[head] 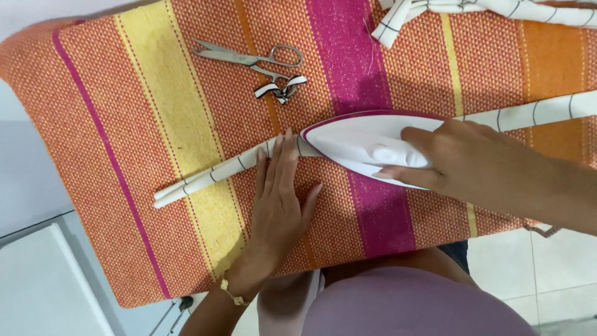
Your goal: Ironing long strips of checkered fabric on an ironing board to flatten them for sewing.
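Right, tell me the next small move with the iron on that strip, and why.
Probably slide the iron a little further left along the folded strip. Its tip sits right at the left hand's fingertips, which pin the strip flat, so that hand should shift left first. The right hand grips the iron; the strip's left end looks unpressed.

The picture is bright, with soft and even light from above, and the shadows are weak. The white iron (367,146) looks a little too bright, so its details are lost. The focus is sharp in the middle, softer at the edges.
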